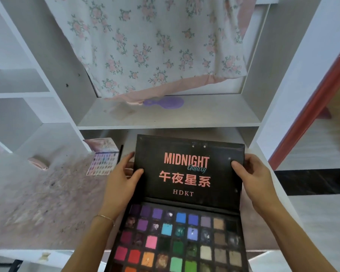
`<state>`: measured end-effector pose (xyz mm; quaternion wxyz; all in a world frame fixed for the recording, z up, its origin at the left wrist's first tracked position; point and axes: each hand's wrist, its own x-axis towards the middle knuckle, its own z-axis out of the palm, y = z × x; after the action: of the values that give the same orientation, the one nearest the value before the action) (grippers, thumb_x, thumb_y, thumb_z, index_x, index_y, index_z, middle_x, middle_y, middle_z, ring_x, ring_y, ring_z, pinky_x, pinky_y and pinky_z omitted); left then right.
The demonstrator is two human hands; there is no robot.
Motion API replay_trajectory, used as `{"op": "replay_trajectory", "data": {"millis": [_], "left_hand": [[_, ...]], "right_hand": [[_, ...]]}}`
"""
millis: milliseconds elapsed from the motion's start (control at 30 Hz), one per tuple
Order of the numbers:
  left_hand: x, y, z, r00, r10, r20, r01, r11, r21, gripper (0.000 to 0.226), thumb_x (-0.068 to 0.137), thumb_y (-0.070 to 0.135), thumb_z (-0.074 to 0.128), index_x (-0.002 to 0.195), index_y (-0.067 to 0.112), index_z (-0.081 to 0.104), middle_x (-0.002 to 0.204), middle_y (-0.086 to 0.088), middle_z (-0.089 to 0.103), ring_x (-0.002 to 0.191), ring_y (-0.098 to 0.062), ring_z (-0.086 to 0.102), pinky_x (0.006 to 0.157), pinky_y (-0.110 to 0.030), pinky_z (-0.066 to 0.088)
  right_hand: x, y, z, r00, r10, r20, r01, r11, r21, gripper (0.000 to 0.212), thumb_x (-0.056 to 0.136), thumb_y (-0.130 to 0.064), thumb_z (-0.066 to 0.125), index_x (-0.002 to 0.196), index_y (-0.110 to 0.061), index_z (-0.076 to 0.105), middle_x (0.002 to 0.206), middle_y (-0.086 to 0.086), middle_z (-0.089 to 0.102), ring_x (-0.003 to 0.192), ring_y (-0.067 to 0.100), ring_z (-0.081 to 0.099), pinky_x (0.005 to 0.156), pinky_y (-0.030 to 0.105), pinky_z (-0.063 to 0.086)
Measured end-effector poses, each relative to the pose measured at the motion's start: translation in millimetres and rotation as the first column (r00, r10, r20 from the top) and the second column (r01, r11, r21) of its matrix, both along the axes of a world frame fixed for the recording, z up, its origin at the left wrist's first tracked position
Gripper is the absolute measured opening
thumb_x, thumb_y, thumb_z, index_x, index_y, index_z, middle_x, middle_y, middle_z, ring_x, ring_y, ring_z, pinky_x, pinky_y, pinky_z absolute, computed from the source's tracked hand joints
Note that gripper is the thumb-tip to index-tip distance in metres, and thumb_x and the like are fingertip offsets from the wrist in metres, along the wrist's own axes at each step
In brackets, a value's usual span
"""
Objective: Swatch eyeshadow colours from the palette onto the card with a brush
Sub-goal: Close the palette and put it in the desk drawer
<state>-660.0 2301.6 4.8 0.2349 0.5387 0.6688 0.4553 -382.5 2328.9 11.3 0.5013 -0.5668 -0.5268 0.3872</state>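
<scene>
My left hand (pixel 124 177) and right hand (pixel 251 173) each grip a side edge of the open black palette's (pixel 186 228) raised lid (pixel 190 169), thumbs pressed on its face, above the tabletop's (pixel 47 203) near edge.

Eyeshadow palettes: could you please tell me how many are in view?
2. The large black eyeshadow palette sits open in front, both hands holding its lid; the small pastel eyeshadow palette lies open on the white desk, behind the left hand.
</scene>
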Motion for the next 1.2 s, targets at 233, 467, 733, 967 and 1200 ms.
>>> {"op": "replay_trajectory", "data": {"millis": [233,467,733,967,1200], "left_hand": [[-6.8,21.8,33.2,0.995,0.094,-0.039,-0.083,0.969,0.232,0.018,0.085,0.015,0.061,0.103,0.016,0.062,0.085,0.011,0.060,0.078,0.006,0.056,0.068,0.000,0.041],[-6.2,10.6,35.9,0.992,0.125,-0.017,-0.115,0.949,0.292,0.021,0.092,0.018,0.046,0.089,0.009,0.065,0.077,-0.001,0.061,0.072,-0.009,0.053,0.064,-0.005,0.038],[-13.7,-66.6,-7.2,0.979,-0.081,-0.187,0.107,0.985,0.136,0.018,0.087,0.018,0.059,0.103,0.023,0.063,0.107,0.011,0.062,0.100,0.007,0.053,0.085,-0.005,0.036],[-1.3,-78.5,-39.3,0.771,-0.250,-0.586,0.191,0.968,-0.162,0.057,0.089,0.052,0.043,0.140,0.032,0.028,0.150,0.009,0.019,0.138,-0.011,0.013,0.115,-0.037,0.005],[19.9,-49.5,-28.1,0.768,-0.145,-0.624,0.042,0.984,-0.176,0.047,0.091,0.041,0.043,0.135,0.024,0.040,0.150,0.000,0.025,0.139,-0.020,0.015,0.112,-0.049,0.002]], "right_hand": [[-2.1,25.0,32.2,0.993,-0.058,0.105,0.038,0.983,0.180,0.017,0.085,-0.017,0.061,0.077,-0.031,0.054,0.078,-0.011,0.062,0.072,-0.007,0.060,0.054,0.002,0.042],[-9.4,12.4,39.3,0.998,0.000,0.069,-0.018,0.968,0.252,0.021,0.091,-0.023,0.050,0.081,-0.040,0.057,0.079,-0.026,0.060,0.079,-0.020,0.054,0.059,-0.004,0.039],[-0.3,-45.4,4.8,0.766,0.218,0.605,-0.365,0.922,0.131,0.019,0.089,-0.020,0.054,0.102,-0.029,0.063,0.101,-0.013,0.062,0.090,-0.003,0.054,0.075,0.005,0.042],[-15.8,-54.1,-34.2,0.364,0.293,0.884,-0.489,0.868,-0.086,0.054,0.091,-0.051,0.036,0.141,-0.040,0.020,0.153,-0.010,0.014,0.141,0.011,0.002,0.107,0.020,-0.010],[-36.2,-33.8,-17.6,0.490,0.344,0.801,-0.450,0.887,-0.106,0.046,0.095,-0.032,0.043,0.140,-0.029,0.032,0.151,-0.004,0.025,0.140,0.014,0.014,0.114,0.030,0.010]]}}
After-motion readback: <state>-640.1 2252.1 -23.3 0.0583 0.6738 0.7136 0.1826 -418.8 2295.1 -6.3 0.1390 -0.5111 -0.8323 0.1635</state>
